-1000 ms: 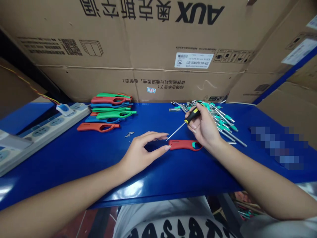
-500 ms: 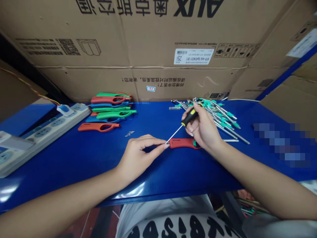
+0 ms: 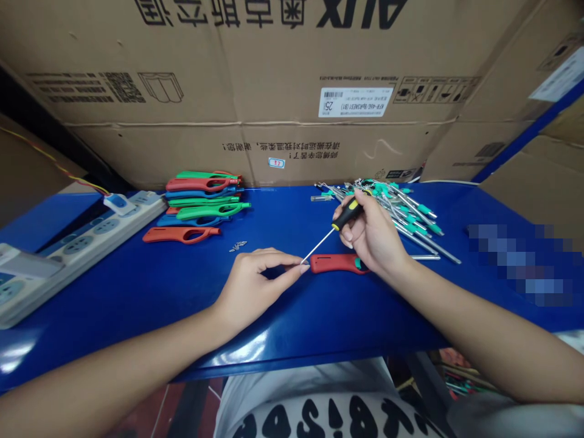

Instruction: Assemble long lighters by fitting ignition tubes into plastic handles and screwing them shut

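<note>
Red plastic, the lighter (image 3: 335,263) lies on the table (image 3: 337,319), its right end hidden behind our right hand (image 3: 378,234), which is clamped around a screwdriver (image 3: 349,214). Just left of the lighter, our left hand (image 3: 250,283) has fingertips at the screwdriver's tip; whether they pinch anything, we cannot tell.

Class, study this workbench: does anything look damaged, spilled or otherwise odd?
Two oddities: the cardboard behind the blue table has its print upside down, and a pixelated patch hides part of the table's right side. I see no damage.
</note>
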Available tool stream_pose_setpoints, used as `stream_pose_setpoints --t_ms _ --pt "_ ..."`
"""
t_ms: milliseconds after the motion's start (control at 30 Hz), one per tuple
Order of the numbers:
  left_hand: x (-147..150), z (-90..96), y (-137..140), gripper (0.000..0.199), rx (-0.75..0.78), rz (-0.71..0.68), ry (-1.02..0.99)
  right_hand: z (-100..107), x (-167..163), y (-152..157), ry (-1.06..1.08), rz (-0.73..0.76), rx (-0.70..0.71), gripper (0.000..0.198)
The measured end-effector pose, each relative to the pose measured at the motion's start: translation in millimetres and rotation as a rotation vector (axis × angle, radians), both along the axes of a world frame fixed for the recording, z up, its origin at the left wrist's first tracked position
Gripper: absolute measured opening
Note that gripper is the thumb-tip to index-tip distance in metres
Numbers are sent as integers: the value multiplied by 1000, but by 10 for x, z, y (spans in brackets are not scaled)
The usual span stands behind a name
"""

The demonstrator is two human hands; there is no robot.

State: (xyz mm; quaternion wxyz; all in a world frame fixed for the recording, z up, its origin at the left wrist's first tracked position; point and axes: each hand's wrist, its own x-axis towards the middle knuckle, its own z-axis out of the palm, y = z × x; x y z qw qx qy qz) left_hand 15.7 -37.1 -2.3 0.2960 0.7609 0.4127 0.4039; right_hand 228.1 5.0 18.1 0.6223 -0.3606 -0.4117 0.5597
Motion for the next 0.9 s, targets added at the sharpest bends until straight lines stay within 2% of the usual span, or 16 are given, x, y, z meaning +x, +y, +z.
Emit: stream_pose_setpoints --t_ms 300,567,767,833,900 --pt "-3 -22 5 4 43 -16 -8 1 5 6 7 0 18 43" --pt "2 -19 3 6 41 -65 7 38 1 -49 -107 -1 177 36" --pt "33 -59 3 4 -141 -80 -13 256 104 -156 -347 224 253 30" --pt "57 -80 13 3 -132 -106 -21 307 150 -191 -413 317 290 28" --pt "90 -98 20 3 -85 -144 -43 315 170 -225 -462 353 334 36"
